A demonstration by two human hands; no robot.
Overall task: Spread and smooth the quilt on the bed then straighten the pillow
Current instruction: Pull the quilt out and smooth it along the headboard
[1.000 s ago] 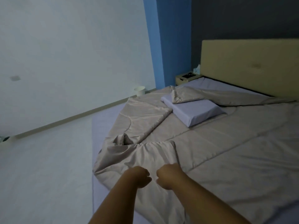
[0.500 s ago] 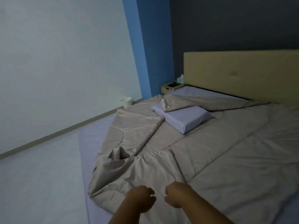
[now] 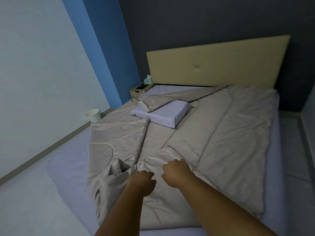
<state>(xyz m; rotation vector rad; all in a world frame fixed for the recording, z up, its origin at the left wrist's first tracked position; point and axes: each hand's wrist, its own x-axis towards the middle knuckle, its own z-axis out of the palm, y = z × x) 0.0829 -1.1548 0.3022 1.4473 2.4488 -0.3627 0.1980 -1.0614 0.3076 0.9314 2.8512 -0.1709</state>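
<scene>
A beige quilt lies over the bed, flat on the right and folded back and bunched on the left and near side. A pale lilac pillow sits askew on top of the quilt toward the head end, with a folded quilt corner draped over its far edge. My left hand is closed on the bunched fold of quilt at the near left. My right hand grips the same fold a little to the right. Both forearms reach in from the bottom edge.
A cream padded headboard stands against the dark wall. A bedside table with a tissue box sits left of it. A white waste bin stands on the floor by the left wall. Lilac sheet shows along the left and right sides.
The view has swung right and risen, so the whole bed now shows. Both hands stay closed on the bunched quilt fold, which has been drawn toward the near edge.
</scene>
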